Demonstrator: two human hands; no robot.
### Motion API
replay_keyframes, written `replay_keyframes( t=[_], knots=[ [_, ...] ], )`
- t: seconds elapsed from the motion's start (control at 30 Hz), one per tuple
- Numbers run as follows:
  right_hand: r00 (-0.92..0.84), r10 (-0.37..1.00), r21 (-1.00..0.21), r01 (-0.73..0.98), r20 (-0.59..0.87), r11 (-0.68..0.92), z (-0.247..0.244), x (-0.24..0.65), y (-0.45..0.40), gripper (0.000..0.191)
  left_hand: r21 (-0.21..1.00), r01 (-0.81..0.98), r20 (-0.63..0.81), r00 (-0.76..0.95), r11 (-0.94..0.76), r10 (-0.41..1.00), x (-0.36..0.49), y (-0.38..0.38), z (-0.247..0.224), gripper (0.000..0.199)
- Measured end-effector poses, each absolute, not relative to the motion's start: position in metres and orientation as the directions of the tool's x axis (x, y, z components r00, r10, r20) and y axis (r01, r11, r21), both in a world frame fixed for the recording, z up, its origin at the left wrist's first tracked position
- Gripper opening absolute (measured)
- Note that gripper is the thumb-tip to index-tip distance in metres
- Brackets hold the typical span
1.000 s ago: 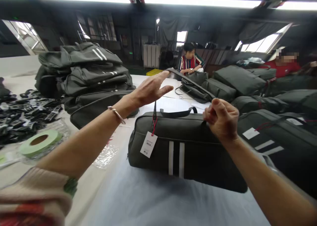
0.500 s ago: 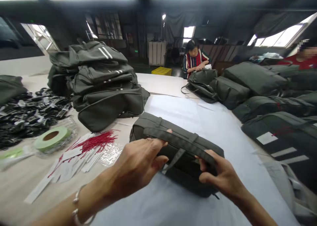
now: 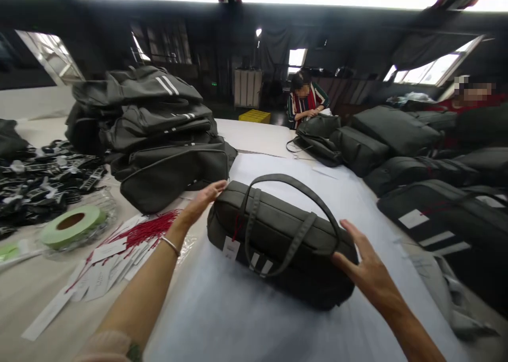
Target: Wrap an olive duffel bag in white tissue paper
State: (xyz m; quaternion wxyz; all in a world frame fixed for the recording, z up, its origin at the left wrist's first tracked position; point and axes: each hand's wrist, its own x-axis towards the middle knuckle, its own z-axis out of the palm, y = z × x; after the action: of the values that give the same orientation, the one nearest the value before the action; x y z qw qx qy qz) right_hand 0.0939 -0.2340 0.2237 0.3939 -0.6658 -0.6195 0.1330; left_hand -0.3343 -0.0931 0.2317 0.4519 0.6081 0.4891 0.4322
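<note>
A dark grey duffel bag (image 3: 278, 245) sits on the white sheet in front of me. One of its two handles arches up, while the other hangs over the near side. A white tag (image 3: 230, 248) on a red string and two white stripes show on that side. My left hand (image 3: 204, 200) is at the bag's upper left corner, fingers extended. At the right end is my right hand (image 3: 359, 251), its thumb and fingers spread against the bag.
Stacked grey bags (image 3: 170, 134) stand at the back left. Black straps (image 3: 51, 177), a green tape roll (image 3: 72, 226) and red-stringed tags (image 3: 107, 267) lie left. More bags (image 3: 428, 224) line the right side. A person (image 3: 305, 100) works across the table; another (image 3: 468, 100) is far right.
Both hands have let go of the handle and moved to the bag's ends. The handles have separated, and the tag and stripes now show on the near side.
</note>
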Motion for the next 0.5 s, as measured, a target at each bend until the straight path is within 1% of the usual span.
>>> replay_keyframes(
  t=[0.07,0.1,0.13,0.2,0.23,0.27,0.33,0.43,0.5],
  knots=[
    [0.400,0.900,-0.843,0.532,0.170,-0.077,0.217,0.113,-0.237,0.075,0.992,0.127,0.003,0.058,-0.010,0.998,-0.338,-0.079,0.224,0.094],
    [0.467,0.882,-0.908,0.397,0.069,-0.138,0.210,0.118,-0.239,0.073,0.994,0.093,-0.052,0.031,0.049,0.998,-0.337,-0.073,0.218,0.091],
    [0.494,0.869,-0.953,0.241,-0.040,-0.182,0.202,0.119,-0.240,0.072,0.992,0.061,-0.109,0.027,0.107,0.994,-0.335,-0.070,0.211,0.086],
    [0.456,0.862,-0.974,-0.051,-0.221,-0.222,0.185,0.116,-0.239,0.068,0.979,-0.003,-0.202,0.065,0.203,0.977,-0.328,-0.069,0.200,0.075],
    [0.426,0.865,-0.963,-0.153,-0.267,-0.222,0.180,0.112,-0.237,0.065,0.972,-0.035,-0.230,0.083,0.233,0.970,-0.324,-0.071,0.196,0.070],
    [0.408,0.866,-0.951,-0.219,-0.291,-0.216,0.177,0.108,-0.234,0.062,0.965,-0.065,-0.247,0.093,0.253,0.965,-0.321,-0.073,0.193,0.065],
    [0.394,0.867,-0.939,-0.275,-0.304,-0.204,0.182,0.104,-0.225,0.056,0.957,-0.119,-0.257,0.079,0.265,0.963,-0.317,-0.081,0.193,0.059],
    [0.382,0.882,-0.945,-0.277,-0.277,-0.177,0.201,0.107,-0.209,0.054,0.949,-0.186,-0.251,0.046,0.255,0.967,-0.319,-0.093,0.198,0.052],
    [0.374,0.892,-0.950,-0.270,-0.253,-0.156,0.210,0.111,-0.200,0.054,0.942,-0.219,-0.251,0.038,0.254,0.967,-0.322,-0.099,0.201,0.051]
  ],
)
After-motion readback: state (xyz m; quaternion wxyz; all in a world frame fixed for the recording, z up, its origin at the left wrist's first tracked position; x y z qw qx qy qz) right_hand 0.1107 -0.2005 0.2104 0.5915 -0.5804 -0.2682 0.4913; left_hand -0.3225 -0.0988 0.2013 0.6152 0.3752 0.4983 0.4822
